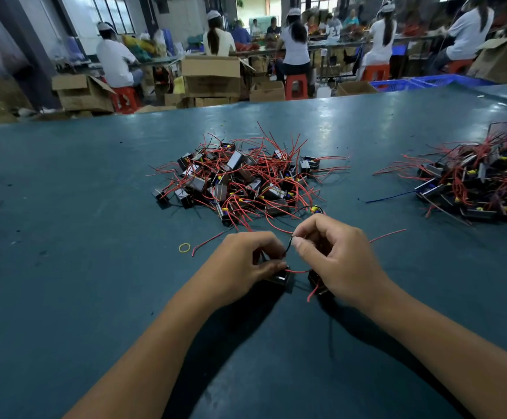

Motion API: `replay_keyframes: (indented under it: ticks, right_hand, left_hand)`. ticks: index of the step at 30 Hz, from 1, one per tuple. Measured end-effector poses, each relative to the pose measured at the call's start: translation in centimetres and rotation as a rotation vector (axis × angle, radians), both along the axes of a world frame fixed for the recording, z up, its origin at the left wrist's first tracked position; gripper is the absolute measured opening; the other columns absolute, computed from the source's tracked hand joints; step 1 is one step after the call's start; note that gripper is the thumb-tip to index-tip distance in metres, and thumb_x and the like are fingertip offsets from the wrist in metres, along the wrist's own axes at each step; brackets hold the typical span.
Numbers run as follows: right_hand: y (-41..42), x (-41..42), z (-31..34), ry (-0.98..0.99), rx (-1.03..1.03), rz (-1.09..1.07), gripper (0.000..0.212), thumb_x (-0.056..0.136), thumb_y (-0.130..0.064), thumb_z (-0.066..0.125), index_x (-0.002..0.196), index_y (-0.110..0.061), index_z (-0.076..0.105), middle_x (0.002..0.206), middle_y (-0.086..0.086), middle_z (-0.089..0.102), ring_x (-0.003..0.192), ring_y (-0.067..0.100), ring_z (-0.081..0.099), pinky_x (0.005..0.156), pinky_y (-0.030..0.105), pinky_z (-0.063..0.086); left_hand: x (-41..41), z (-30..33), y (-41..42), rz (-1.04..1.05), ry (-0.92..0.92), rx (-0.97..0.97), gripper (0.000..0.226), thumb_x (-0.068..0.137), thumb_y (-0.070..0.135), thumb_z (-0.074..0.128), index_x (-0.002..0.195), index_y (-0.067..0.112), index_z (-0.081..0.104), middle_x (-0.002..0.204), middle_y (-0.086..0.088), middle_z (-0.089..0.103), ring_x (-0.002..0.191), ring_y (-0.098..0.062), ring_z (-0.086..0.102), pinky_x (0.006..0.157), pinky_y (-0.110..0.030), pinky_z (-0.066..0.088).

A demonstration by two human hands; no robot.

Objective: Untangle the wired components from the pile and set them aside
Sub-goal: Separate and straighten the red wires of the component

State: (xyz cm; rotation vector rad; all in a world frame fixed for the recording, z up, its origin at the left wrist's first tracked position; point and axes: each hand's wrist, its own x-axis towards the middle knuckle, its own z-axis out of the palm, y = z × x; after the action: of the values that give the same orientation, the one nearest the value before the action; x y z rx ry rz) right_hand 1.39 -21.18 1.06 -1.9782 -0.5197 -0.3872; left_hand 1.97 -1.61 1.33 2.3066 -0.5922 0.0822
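While the left hand point(247, 264) grips one black component point(277, 278) against the table point(64, 207) and the right hand point(333, 261) pinches a thin black wire point(288, 247) between thumb and forefinger, a second black component point(317, 282) sits half hidden under the right palm, both near the table's near edge, well short of the main pile point(243, 179) at mid-table. A short red lead point(299, 271) bridges the two bodies; judged risk: pulling the hands apart with that lead looped could tighten the knot or tear a wire from its body. A red wire point(279, 226) runs back toward the pile, so a hard tug may drag more pieces along. The left component's long axis looks roughly left-right along the near edge; which end faces where cannot be told. The second's axis is hidden. A second heap point(481, 179) lies toward the right edge, a yellow rubber band point(184, 247) just left of the hands.
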Motion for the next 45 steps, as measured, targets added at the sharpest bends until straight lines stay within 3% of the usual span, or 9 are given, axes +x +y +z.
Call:
replay_keyframes:
  ticks: [4, 9, 13, 18, 23, 26, 34, 41, 45]
  right_hand:
    - [-0.5, 0.6, -0.1, 0.046, -0.006, -0.042, 0.015, 0.087, -0.015, 0.072, 0.076, -0.022, 0.066, 0.063, -0.004, 0.061, 0.052, 0.003, 0.047, 0.053, 0.014, 0.038]
    - [-1.0, 1.0, 0.2, 0.078, -0.002, -0.048, 0.009, 0.091, -0.020, 0.068, 0.084, -0.025, 0.066, 0.073, -0.015, 0.066, 0.064, 0.001, 0.058, 0.061, 0.014, 0.045]
    - [-2.4, 1.4, 1.7, 0.039, 0.015, -0.043, 0.020, 0.095, -0.010, 0.060, 0.096, -0.029, 0.066, 0.091, -0.017, 0.070, 0.087, 0.004, 0.065, 0.078, 0.015, 0.049]
    - [-3.7, 0.4, 4.0, -0.113, 0.040, 0.142, 0.029, 0.084, 0.005, 0.048, 0.085, -0.016, 0.068, 0.079, -0.001, 0.070, 0.073, 0.017, 0.067, 0.072, 0.026, 0.054]
    - [-2.9, -1.0, 3.8, -0.220, -0.294, 0.311, 0.013, 0.083, -0.009, 0.063, 0.091, -0.014, 0.073, 0.084, -0.008, 0.072, 0.078, 0.008, 0.068, 0.074, 0.020, 0.053]
    - [-2.3, -0.9, 2.9, -0.259, -0.500, 0.385, 0.017, 0.084, -0.019, 0.073, 0.101, -0.015, 0.072, 0.094, -0.008, 0.071, 0.086, 0.009, 0.066, 0.079, 0.023, 0.051]
    - [-1.8, -0.1, 1.9, -0.274, -0.599, 0.381, 0.006, 0.088, -0.020, 0.071, 0.089, -0.015, 0.068, 0.084, -0.009, 0.064, 0.075, 0.008, 0.058, 0.072, 0.025, 0.047]
    - [-1.6, 0.2, 0.8, -0.017, -0.346, 0.248, 0.012, 0.096, -0.017, 0.061, 0.091, -0.027, 0.055, 0.072, -0.003, 0.061, 0.063, 0.013, 0.054, 0.063, 0.033, 0.045]
    - [-1.5, 0.4, 0.7, 0.095, -0.119, 0.150, 0.014, 0.099, -0.013, 0.057, 0.092, -0.025, 0.060, 0.075, -0.001, 0.065, 0.072, 0.013, 0.069, 0.062, 0.014, 0.047]
  left_hand:
    - [0.3, 0.1, 0.9, 0.060, -0.050, 0.038, 0.010, 0.086, 0.019, 0.078, 0.080, 0.023, 0.072, 0.069, 0.030, 0.062, 0.060, 0.000, 0.053, 0.056, -0.009, 0.037]
    - [0.2, 0.2, 1.7, 0.152, -0.057, 0.072, 0.013, 0.086, 0.025, 0.078, 0.089, 0.029, 0.066, 0.072, 0.040, 0.055, 0.058, 0.003, 0.049, 0.052, -0.009, 0.034]
    - [-0.1, 1.3, 1.5, 0.053, -0.145, 0.038, 0.017, 0.085, 0.024, 0.079, 0.092, 0.031, 0.066, 0.090, 0.020, 0.059, 0.062, -0.002, 0.046, 0.059, -0.008, 0.036]
    - [-0.4, 0.7, 0.2, -0.011, -0.163, 0.019, 0.018, 0.086, 0.028, 0.078, 0.102, 0.030, 0.070, 0.094, 0.021, 0.061, 0.065, -0.002, 0.049, 0.062, -0.007, 0.035]
    - [-0.5, 0.0, -1.4, -0.020, -0.150, 0.053, 0.022, 0.088, 0.026, 0.076, 0.110, 0.027, 0.071, 0.095, 0.020, 0.065, 0.079, 0.012, 0.054, 0.071, -0.015, 0.042]
    - [-0.5, -0.2, -1.5, 0.009, -0.140, 0.055, 0.024, 0.086, 0.017, 0.074, 0.108, 0.029, 0.070, 0.096, 0.013, 0.069, 0.088, -0.007, 0.064, 0.078, -0.036, 0.052]
    - [-0.4, 0.1, -1.3, 0.095, -0.039, -0.149, 0.012, 0.096, 0.023, 0.066, 0.088, 0.018, 0.073, 0.073, 0.004, 0.068, 0.063, -0.011, 0.061, 0.064, -0.027, 0.049]
    - [-0.4, 0.7, -0.5, 0.071, 0.251, -0.320, 0.018, 0.096, 0.012, 0.063, 0.081, 0.006, 0.070, 0.072, -0.017, 0.067, 0.063, -0.014, 0.063, 0.059, -0.020, 0.050]
    - [-0.4, 1.2, 0.4, -0.018, 0.366, -0.309, 0.016, 0.098, 0.014, 0.062, 0.090, 0.004, 0.071, 0.084, -0.014, 0.073, 0.075, -0.015, 0.068, 0.069, -0.025, 0.052]
